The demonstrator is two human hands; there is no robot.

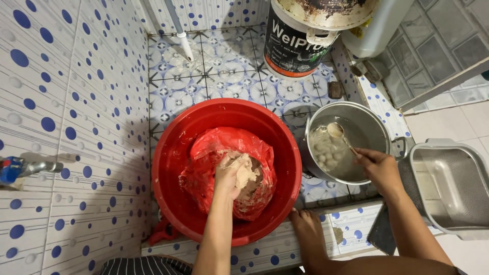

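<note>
Both hands are seen at work over a tiled floor corner: the left hand is closed around a lump of pale paste, which is squeezed up out of the fist, while the right hand is pinched on the handle of a metal spoon. The paste is held just above a red plastic bag that is opened out inside a large red basin, and more of the same paste is seen in the bag below the fist. The spoon's bowl is held over a steel pot standing just right of the basin; water and a cluster of pale round balls are contained in it. A bare foot is planted on the tiled ledge in front of the basin. A grey plastic tray is set to the right of the pot, and a bucket with a stained lid is placed behind it against the wall. A white pipe is leaned in the back corner, and a tap is fixed to the dotted wall on the left.
</note>
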